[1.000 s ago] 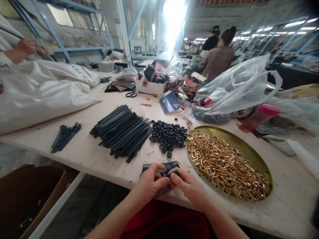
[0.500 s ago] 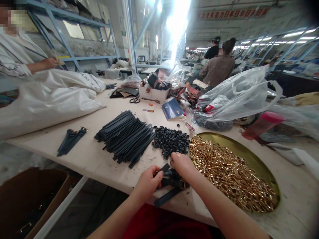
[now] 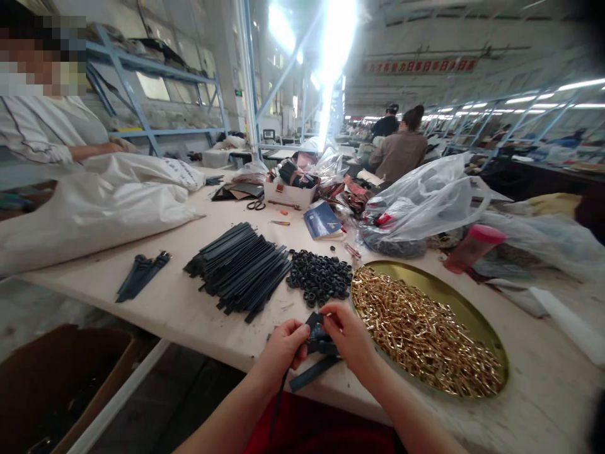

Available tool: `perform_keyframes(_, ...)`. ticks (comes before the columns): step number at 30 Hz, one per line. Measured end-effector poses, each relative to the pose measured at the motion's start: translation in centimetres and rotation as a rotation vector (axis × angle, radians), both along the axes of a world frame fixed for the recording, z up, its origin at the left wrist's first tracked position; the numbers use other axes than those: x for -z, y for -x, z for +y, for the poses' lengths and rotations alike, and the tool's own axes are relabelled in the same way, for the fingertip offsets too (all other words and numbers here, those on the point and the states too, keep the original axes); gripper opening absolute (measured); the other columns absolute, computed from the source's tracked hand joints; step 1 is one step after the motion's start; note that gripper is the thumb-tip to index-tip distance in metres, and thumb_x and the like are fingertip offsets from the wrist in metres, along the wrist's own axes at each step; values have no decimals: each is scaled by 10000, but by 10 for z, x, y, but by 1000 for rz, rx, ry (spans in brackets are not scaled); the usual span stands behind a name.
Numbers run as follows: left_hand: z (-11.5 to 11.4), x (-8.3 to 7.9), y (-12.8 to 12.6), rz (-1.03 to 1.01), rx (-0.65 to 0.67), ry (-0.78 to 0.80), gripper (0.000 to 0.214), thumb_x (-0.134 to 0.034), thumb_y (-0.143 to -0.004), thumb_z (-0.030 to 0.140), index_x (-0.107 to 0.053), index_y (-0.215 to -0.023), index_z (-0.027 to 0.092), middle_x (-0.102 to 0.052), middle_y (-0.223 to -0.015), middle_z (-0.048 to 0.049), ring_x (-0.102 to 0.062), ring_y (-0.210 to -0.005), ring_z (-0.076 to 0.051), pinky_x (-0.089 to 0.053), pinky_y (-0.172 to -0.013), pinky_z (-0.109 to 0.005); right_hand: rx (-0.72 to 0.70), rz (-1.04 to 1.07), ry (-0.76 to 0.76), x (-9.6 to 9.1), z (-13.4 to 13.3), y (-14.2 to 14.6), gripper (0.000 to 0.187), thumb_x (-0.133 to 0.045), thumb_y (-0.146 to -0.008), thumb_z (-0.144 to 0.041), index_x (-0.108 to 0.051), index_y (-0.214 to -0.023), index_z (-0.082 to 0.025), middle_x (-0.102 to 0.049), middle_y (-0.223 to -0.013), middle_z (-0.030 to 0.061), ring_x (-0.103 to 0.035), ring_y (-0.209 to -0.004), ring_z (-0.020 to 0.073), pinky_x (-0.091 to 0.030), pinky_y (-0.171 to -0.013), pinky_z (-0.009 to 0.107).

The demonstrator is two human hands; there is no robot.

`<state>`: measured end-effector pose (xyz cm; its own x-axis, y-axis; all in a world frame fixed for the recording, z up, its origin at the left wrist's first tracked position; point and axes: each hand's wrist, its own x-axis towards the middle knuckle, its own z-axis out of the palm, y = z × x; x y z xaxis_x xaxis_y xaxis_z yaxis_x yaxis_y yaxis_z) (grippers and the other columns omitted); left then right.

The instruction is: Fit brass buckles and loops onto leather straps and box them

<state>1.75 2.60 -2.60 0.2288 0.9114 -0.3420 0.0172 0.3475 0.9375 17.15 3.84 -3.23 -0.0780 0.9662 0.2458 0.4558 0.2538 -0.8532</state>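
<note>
My left hand (image 3: 287, 340) is closed on a black strap (image 3: 314, 320), whose end points up past the thumb while its tail hangs down over the table edge. My right hand (image 3: 344, 331) pinches a small black loop at the strap's upper end; the fingers mostly hide it. Beneath both hands are more dark straps (image 3: 314, 373), partly covered. Just beyond lies a heap of black loops (image 3: 319, 275). To its left is a thick pile of black straps (image 3: 241, 271). A round gold tray (image 3: 447, 287) full of gold metal buckles (image 3: 420, 334) stands right of my right hand.
A few straps with buckles (image 3: 142, 276) lie at the left. Farther back are scissors (image 3: 256, 204), a blue booklet (image 3: 323, 221), a white box (image 3: 289, 194), plastic bags (image 3: 420, 205) and a pink-lidded cup (image 3: 474, 248). A co-worker (image 3: 51, 126) stands behind white sacks (image 3: 94, 208).
My right hand has come from the edge of the loop heap to the strap's end by my left hand. The strap's tail now hangs below my left hand. The view has shifted slightly.
</note>
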Motion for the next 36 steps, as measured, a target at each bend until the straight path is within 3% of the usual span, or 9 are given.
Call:
perform_keyframes(5,-10,2,-5,181,-6,-66,210,-436,-744,393,-442,-709,185,-425,-390,79,-305,-303,-62,-217,-340,-173,36,431,268,14,-17,5,160,-569,-716,-309,-557,-819,-188,-621,-737,5,-583,-669,157,-471,-645,288)
perform_keyframes(10,-16,1,-7,570,-14,-316,229,-411,-793,350,-554,-749,178,-529,-507,27,-500,-474,-110,-324,-490,-206,117,834,449,10,-24,18,243,-624,-686,-359,-585,-834,-171,-641,-848,27,-597,-776,153,-476,-751,292)
perform_keyframes(13,-19,-2,-12,763,1,-431,223,-420,-799,346,-585,-789,196,-601,-628,-7,-542,-585,-135,-312,-547,-223,195,1067,466,6,-24,26,256,-688,-632,-339,-583,-801,-178,-641,-828,16,-599,-759,135,-484,-727,262)
perform_keyframes(15,-19,-4,-15,771,17,-475,217,-431,-794,352,-587,-790,201,-609,-659,-14,-542,-608,-141,-307,-555,-227,230,1138,444,4,-23,28,255,-721,-593,-294,-589,-781,-182,-643,-814,9,-595,-727,122,-487,-686,240)
perform_keyframes(17,-18,-6,-18,644,47,-427,225,-429,-789,363,-571,-761,190,-578,-596,-1,-514,-540,-126,-312,-524,-219,215,1184,431,1,-23,28,252,-728,-584,-262,-605,-791,-186,-649,-822,8,-594,-734,114,-485,-681,228)
perform_keyframes(22,-14,-8,-21,263,67,-87,220,-443,-733,392,-458,-667,182,-397,-372,78,-330,-314,-75,-248,-362,-185,119,1275,474,-7,-30,23,236,-703,-628,-234,-646,-853,-189,-662,-891,24,-603,-826,127,-481,-753,244)
perform_keyframes(29,-17,-5,-19,241,-1,-145,219,-454,-736,383,-473,-672,175,-413,-401,76,-364,-361,-73,-283,-383,-183,135,1310,526,-5,-36,23,263,-690,-653,-306,-658,-891,-196,-689,-905,34,-616,-821,133,-476,-772,261)
perform_keyframes(34,-21,-9,-15,313,39,-173,223,-444,-765,369,-497,-677,171,-431,-439,66,-387,-401,-81,-308,-427,-195,173,1019,439,4,-41,17,331,-663,-682,-372,-653,-956,-187,-688,-932,51,-606,-862,172,-449,-834,326)
perform_keyframes(36,-23,-9,-14,370,48,-251,229,-440,-777,365,-533,-703,169,-476,-496,50,-426,-452,-91,-323,-469,-205,190,923,414,6,-42,15,347,-650,-695,-393,-651,-972,-183,-689,-931,54,-607,-861,179,-452,-821,324)
